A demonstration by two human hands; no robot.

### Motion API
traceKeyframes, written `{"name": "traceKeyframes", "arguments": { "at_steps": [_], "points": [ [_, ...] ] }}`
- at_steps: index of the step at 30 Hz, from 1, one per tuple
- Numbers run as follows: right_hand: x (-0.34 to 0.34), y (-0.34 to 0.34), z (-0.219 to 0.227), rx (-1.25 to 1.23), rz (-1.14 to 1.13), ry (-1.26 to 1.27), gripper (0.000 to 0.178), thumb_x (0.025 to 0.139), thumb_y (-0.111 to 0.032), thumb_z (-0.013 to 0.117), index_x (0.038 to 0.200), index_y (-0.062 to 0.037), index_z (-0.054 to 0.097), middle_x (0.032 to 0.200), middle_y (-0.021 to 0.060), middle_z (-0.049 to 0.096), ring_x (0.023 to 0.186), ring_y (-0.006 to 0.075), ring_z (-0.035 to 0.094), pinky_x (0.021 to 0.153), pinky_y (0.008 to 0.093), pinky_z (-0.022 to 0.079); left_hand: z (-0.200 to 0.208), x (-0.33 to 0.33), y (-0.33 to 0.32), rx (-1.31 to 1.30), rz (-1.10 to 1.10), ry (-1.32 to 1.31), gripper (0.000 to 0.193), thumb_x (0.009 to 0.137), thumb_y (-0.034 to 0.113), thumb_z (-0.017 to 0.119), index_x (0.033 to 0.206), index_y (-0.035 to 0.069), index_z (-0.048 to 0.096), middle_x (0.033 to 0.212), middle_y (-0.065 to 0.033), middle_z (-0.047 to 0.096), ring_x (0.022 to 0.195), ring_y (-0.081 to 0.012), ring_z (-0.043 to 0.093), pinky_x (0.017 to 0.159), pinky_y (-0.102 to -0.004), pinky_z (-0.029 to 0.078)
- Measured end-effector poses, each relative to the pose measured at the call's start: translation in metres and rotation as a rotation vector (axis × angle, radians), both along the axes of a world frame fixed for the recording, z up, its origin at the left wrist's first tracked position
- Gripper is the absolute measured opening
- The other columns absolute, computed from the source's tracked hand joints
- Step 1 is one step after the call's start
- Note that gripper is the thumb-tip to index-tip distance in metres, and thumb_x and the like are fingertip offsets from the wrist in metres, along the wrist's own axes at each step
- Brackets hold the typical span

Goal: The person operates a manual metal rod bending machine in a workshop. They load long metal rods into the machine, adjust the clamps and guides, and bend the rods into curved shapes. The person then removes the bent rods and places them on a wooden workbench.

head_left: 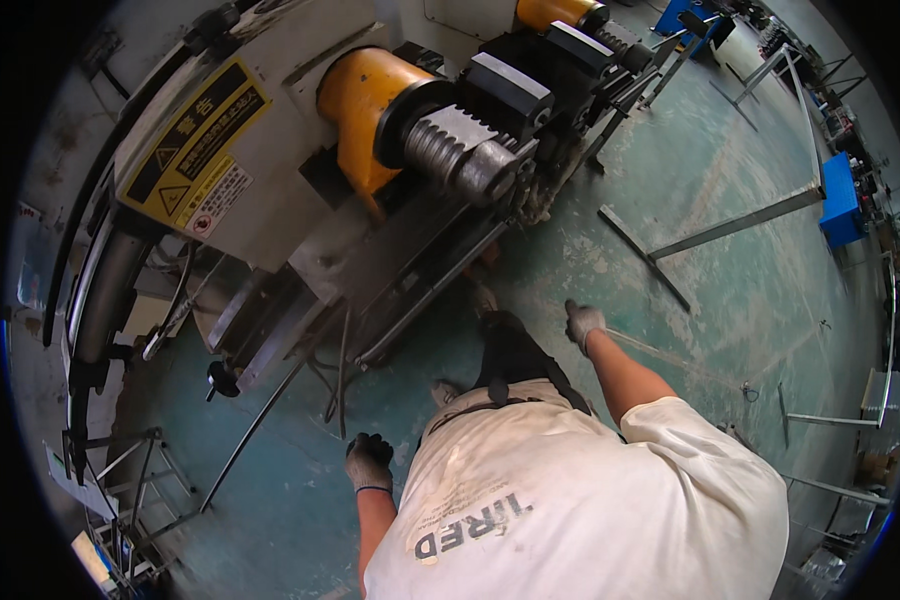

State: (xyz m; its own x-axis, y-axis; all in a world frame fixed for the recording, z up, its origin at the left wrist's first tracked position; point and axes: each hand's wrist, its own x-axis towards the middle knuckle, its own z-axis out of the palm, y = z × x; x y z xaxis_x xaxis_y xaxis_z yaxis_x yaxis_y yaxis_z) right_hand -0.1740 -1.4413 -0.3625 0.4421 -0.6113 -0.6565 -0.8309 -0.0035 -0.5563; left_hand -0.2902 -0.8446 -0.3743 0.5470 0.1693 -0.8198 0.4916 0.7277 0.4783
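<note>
My left hand (pixel 370 462), in a pale glove with dark-coated fingers, hangs beside my body with its fingers curled and nothing visible in them. Out to the right, my right hand (pixel 583 325) wears a soiled, light glove. At least one of its fingers stands apart, and I see no object in that hand. Neither hand touches the large grey machine (pixel 270 215) at the upper left. On this machine sit an orange housing (pixel 365 115), a ribbed metal roller or spindle (pixel 460 150) and black blocks with metal tops (pixel 510 95).
Green, worn floor (pixel 710 290) spreads around my feet. A metal frame leg (pixel 645 258) and its long bar (pixel 740 215) stand to the right, near a blue bin (pixel 843 200). A thin rod (pixel 260 430) slants at the left, by a metal rack (pixel 150 480). Cables (pixel 342 375) hang below the machine.
</note>
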Motion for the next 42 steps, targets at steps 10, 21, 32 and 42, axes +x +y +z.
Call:
{"name": "traceKeyframes", "arguments": {
  "at_steps": [10, 21, 32, 42],
  "points": [
    [0.074, -0.067, -0.050, -0.036, 0.673, 0.257, 0.049, 0.104, -0.046, 0.072, 0.095, 0.0013, 0.082, 0.074, 0.0143, 0.075, 0.063, 0.0273, 0.073, 0.066, 0.0454, 0.058, -0.114, 0.037, -0.038, -0.170, 0.010, -0.515, 0.016, 0.115, 0.025, 0.055, 0.115, 0.011, 0.063, 0.099, -0.0131, 0.071, 0.078, -0.0284, 0.064, 0.067, -0.0461, 0.056],
    [0.070, -0.093, 0.009, 0.069, 0.460, 0.053, 0.049, 0.101, -0.043, 0.074, 0.113, 0.0033, 0.083, 0.093, 0.0190, 0.081, 0.084, 0.0316, 0.079, 0.077, 0.0475, 0.060, -0.063, 0.084, -0.176, 0.052, -0.314, -0.292, 0.023, 0.107, 0.022, 0.074, 0.121, 0.005, 0.067, 0.100, -0.0190, 0.077, 0.076, -0.0317, 0.072, 0.065, -0.0468, 0.064],
    [-0.121, -0.169, -0.014, -0.124, 0.482, 0.478, 0.049, 0.097, -0.048, 0.073, 0.118, -0.0069, 0.088, 0.129, 0.0233, 0.081, 0.125, 0.0424, 0.077, 0.106, 0.0488, 0.060, -0.106, 0.038, -0.134, 0.338, -0.308, -0.524, 0.016, 0.107, 0.019, 0.069, 0.119, 0.009, 0.065, 0.096, -0.0164, 0.075, 0.073, -0.0292, 0.067, 0.060, -0.0453, 0.057],
    [0.007, -0.205, -0.016, -0.001, 0.646, 0.021, 0.044, 0.107, -0.037, 0.075, 0.125, 0.0032, 0.079, 0.086, 0.0123, 0.078, 0.071, 0.0224, 0.074, 0.066, 0.0406, 0.061, 0.033, 0.005, -0.254, 0.150, 0.290, 0.073, 0.016, 0.109, 0.016, 0.067, 0.123, 0.008, 0.066, 0.100, -0.0180, 0.077, 0.075, -0.0336, 0.074, 0.067, -0.0506, 0.064]
  ]
}}
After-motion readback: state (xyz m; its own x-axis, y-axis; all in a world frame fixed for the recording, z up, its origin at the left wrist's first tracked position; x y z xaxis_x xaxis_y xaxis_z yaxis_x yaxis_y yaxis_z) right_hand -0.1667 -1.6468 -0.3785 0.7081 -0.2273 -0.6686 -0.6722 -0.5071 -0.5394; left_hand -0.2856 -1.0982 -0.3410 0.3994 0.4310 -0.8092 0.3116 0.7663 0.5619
